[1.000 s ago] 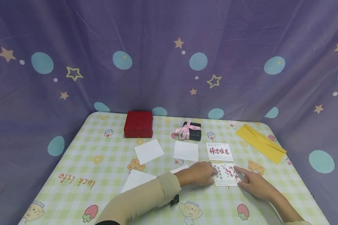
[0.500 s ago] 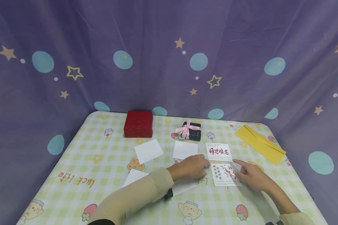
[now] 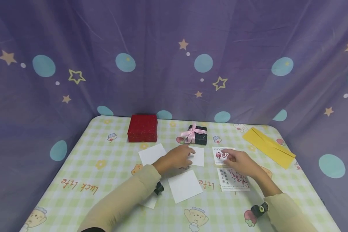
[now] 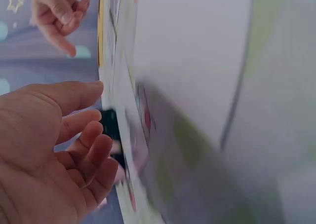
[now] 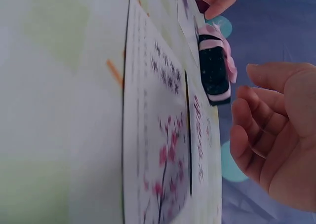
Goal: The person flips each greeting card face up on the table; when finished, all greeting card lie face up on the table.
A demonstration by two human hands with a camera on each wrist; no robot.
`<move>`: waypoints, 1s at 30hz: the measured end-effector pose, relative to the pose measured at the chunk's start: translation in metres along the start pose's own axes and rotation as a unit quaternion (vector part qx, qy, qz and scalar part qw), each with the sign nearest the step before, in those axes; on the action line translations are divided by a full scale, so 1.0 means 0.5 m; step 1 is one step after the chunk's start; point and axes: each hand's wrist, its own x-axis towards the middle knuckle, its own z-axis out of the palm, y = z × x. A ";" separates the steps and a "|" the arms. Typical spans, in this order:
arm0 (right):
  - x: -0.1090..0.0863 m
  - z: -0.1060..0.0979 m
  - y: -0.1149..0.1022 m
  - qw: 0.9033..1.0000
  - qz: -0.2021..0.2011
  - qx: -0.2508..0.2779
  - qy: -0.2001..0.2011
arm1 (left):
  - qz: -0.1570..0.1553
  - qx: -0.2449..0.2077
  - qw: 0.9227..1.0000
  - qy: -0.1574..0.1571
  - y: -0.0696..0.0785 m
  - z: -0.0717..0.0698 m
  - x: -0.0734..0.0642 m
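My left hand (image 3: 178,157) hovers over a blank white card (image 3: 198,158) in the middle of the table and covers part of it. In the left wrist view its fingers are loosely bent with nothing between them. My right hand (image 3: 243,162) is above the card with red characters (image 3: 218,156), hiding part of the writing. The right wrist view shows its fingers (image 5: 242,113) relaxed and holding nothing. Just below lies the card with red blossom branches (image 3: 227,182), flat on the cloth. Another blank card (image 3: 185,187) lies nearer, to the right of my left sleeve.
A red box (image 3: 142,128) stands at the back left. Right of it sits a small black box with a pink bow (image 3: 201,137). A yellow envelope (image 3: 268,148) lies at the right. More blank cards, including one at the upper left (image 3: 150,154), are partly covered by my left arm.
My left hand has left the blossom card and moved left and away from me to the blank card. My right hand has moved from the blossom card to above the red-character card.
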 end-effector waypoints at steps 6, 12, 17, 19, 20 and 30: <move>0.052 0.021 -0.014 0.999 -0.029 0.016 -0.012 | -0.007 -0.015 1.000 0.013 -0.055 -0.015 -0.002; 0.109 0.042 -0.025 0.999 -0.041 0.007 -0.027 | -0.052 -0.041 0.998 -0.002 -0.087 -0.025 -0.011; 0.148 0.058 -0.027 0.998 -0.033 -0.007 -0.046 | -0.072 -0.049 0.996 -0.023 -0.096 -0.028 -0.012; 0.156 0.065 -0.025 0.998 -0.020 -0.010 -0.053 | -0.076 -0.047 0.996 -0.029 -0.097 -0.027 -0.010; 0.158 0.068 -0.023 0.998 -0.014 -0.008 -0.057 | -0.079 -0.048 0.995 -0.030 -0.097 -0.026 -0.009; 0.161 0.092 -0.017 0.998 0.031 0.019 -0.055 | -0.080 -0.050 0.995 -0.015 -0.096 -0.021 -0.001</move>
